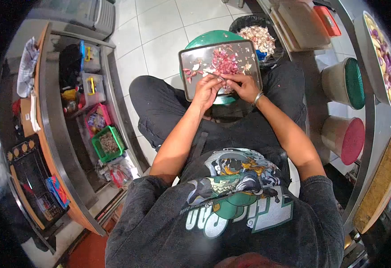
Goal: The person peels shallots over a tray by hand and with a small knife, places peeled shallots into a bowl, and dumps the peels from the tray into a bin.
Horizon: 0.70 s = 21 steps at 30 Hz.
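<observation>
Above the near edge of a dark rectangular tray [191, 56], my two hands meet with their fingertips together. My left hand [207, 90] is closed, its fingers curled in a pinch. My right hand [245, 87], with a metal bracelet at the wrist, pinches at the same spot from the other side. Something small and pale shows between the fingertips; its kind cannot be made out. Reddish-pink skins [226, 61], looking like shallot or garlic peel, lie heaped on the tray. A few pale pieces [196, 67] sit to their left.
The tray rests on a round green stool or lid [211, 37]. Behind it stands a black-lined bin [245, 21] of pale peelings [258, 38]. At right are lidded buckets [336, 82] and a tray of peeled cloves and shallots [385, 62]. Left shelves hold a green basket [109, 143].
</observation>
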Tool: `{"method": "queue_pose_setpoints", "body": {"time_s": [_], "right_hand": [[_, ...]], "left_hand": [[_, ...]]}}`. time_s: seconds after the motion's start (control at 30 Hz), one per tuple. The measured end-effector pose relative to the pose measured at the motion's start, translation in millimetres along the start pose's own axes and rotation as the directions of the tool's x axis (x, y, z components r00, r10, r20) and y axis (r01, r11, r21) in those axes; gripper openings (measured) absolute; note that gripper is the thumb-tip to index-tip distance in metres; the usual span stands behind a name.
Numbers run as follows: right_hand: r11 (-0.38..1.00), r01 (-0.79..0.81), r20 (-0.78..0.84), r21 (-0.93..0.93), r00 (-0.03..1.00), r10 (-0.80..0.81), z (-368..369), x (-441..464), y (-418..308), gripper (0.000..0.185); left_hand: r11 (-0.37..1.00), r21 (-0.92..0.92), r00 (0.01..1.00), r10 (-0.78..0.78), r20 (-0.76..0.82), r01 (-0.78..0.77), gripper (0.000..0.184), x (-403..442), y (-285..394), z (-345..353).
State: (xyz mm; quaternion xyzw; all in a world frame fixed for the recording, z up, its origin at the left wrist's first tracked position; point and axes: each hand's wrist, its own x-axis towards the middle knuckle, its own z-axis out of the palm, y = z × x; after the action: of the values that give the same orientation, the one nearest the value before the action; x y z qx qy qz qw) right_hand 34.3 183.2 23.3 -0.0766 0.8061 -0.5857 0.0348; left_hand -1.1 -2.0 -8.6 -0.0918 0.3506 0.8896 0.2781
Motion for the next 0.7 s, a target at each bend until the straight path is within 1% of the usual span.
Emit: {"method": "queue_pose_setpoints", "body": {"time_s": [0.17, 0.3, 0.37, 0.43, 0.47, 0.63, 0.7], "right_hand": [[0.998, -0.06, -0.013, 0.033, 0.998, 0.06, -1, 0, 1, 0.026], [0.994, -0.073, -0.03, 0.076, 0.997, 0.076, 2, 1, 7, 0.026], [0.995, -0.054, -0.056, 0.082, 0.997, 0.059, 4, 1, 9, 0.026], [0.992, -0.064, -0.039, 0.11, 0.997, 0.068, 3, 0, 8, 0.026], [0.988, -0.071, -0.025, 0.134, 0.997, 0.075, 2, 1, 8, 0.027], [0.989, -0.103, -0.009, 0.109, 0.994, 0.105, 0, 1, 5, 0.026], [0.988, -0.12, -0.007, 0.098, 0.993, 0.121, 0, 2, 2, 0.026]], "left_hand": [[1.0, 0.018, 1.0, -0.001, -0.003, 0.001, 0.013, 0, 0, 3], [1.0, 0.028, 1.0, 0.003, 0.016, -0.003, 0.014, -1, 3, 5], [1.0, 0.01, 1.0, 0.003, 0.021, -0.003, 0.015, 1, 1, 2], [1.0, -0.006, 1.0, 0.005, 0.026, -0.005, 0.015, -1, 2, 4], [1.0, 0.017, 1.0, 0.006, 0.006, -0.006, 0.015, -2, 2, 5], [0.998, 0.052, 1.0, 0.026, -0.012, -0.025, 0.019, -1, 1, 9], [0.996, 0.07, 0.997, 0.067, -0.045, -0.063, 0.023, 0, 1, 9]]}}
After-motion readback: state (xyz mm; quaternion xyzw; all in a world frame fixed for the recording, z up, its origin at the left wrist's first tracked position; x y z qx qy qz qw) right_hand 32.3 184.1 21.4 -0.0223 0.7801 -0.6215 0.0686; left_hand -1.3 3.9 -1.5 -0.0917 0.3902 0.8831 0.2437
